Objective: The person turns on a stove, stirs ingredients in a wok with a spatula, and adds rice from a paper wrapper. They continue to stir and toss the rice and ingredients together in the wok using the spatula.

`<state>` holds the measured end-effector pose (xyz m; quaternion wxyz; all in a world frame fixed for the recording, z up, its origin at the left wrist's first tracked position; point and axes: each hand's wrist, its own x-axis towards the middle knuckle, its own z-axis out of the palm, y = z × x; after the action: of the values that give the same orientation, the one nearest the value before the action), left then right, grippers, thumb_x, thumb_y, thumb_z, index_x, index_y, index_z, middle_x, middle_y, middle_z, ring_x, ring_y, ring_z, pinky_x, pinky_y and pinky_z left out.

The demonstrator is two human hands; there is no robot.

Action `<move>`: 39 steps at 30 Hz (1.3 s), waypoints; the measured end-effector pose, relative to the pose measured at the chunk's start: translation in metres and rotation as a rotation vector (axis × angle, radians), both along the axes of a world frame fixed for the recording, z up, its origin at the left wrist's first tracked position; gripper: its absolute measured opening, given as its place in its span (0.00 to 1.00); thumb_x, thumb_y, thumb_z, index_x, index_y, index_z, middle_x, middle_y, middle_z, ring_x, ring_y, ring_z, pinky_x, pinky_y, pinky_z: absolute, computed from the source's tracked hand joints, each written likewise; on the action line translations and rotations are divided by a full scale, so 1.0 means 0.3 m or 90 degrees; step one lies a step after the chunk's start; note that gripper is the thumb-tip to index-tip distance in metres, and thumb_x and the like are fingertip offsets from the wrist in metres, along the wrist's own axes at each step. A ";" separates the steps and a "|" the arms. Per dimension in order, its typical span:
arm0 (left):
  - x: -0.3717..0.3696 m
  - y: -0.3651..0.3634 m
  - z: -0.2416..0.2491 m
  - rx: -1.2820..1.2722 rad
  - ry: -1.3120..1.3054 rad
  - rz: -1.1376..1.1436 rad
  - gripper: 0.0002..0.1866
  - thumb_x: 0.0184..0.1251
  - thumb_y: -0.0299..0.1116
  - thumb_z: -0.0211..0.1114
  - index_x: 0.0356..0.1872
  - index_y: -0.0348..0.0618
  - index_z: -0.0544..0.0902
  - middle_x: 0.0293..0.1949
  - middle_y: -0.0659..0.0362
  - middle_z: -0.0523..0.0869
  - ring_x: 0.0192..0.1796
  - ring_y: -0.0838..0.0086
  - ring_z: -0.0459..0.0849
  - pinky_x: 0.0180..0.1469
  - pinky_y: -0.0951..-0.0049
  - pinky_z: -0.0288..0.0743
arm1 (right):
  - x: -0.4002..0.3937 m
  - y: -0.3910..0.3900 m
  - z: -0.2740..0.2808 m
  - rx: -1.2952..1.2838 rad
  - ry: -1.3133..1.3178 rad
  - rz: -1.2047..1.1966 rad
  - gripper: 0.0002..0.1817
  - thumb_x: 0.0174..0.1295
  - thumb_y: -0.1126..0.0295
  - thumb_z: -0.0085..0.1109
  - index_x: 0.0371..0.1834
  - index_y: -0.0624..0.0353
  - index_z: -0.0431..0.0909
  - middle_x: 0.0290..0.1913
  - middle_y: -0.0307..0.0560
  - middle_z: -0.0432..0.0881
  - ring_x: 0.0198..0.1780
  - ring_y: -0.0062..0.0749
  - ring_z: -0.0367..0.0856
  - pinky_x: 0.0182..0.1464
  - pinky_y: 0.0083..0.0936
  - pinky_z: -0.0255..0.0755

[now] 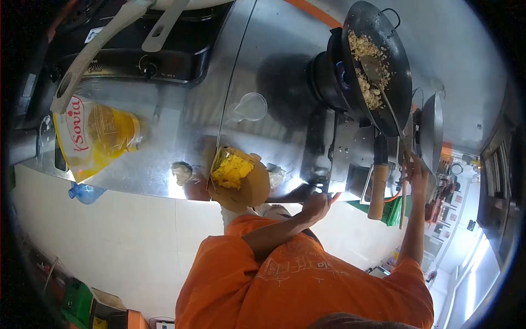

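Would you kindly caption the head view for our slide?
Person in orange stirs rice in a wok with a spatula; other hand at the burner controls.

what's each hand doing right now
left hand: on the stove front, grip cannot be told
right hand: closed on the spatula handle

Left hand (316,204) partly hidden against the stove front (339,159), fingers unclear. Spatula (386,93) blade half buried in the rice (368,66). Second pan (433,131) seen edge-on, contents hidden. Two pale handles (109,38) cut off at the top edge. Small wrapped lump (182,172) on the surface (181,131) too blurred to identify.
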<state>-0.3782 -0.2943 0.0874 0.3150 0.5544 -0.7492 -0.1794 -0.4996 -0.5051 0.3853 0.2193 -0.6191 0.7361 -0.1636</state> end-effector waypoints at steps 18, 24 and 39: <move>0.083 -0.029 0.099 0.186 0.039 -0.116 0.39 0.66 0.23 0.57 0.77 0.60 0.57 0.22 0.56 0.79 0.25 0.69 0.80 0.26 0.66 0.80 | -0.389 0.566 -0.288 -0.436 0.131 -0.155 0.24 0.73 0.52 0.44 0.45 0.65 0.79 0.29 0.42 0.74 0.32 0.28 0.72 0.34 0.28 0.69; 0.019 -0.026 0.031 0.200 0.107 -0.069 0.37 0.68 0.24 0.57 0.77 0.61 0.58 0.21 0.56 0.78 0.20 0.70 0.79 0.19 0.71 0.77 | -0.440 0.815 -0.452 -0.281 0.113 -0.132 0.22 0.74 0.55 0.44 0.43 0.66 0.77 0.30 0.42 0.73 0.32 0.27 0.71 0.35 0.27 0.68; 0.000 -0.022 0.023 0.138 -0.022 -0.047 0.34 0.71 0.29 0.57 0.76 0.62 0.58 0.18 0.58 0.77 0.17 0.73 0.78 0.17 0.73 0.77 | -0.441 0.962 -0.544 -0.029 0.112 -0.039 0.12 0.69 0.66 0.50 0.37 0.64 0.76 0.26 0.48 0.78 0.25 0.30 0.76 0.29 0.29 0.71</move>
<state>-0.3781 -0.3010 0.0944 0.2330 0.5603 -0.7506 -0.2614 -0.6320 -0.2165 0.2221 0.1348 -0.6129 0.7674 -0.1318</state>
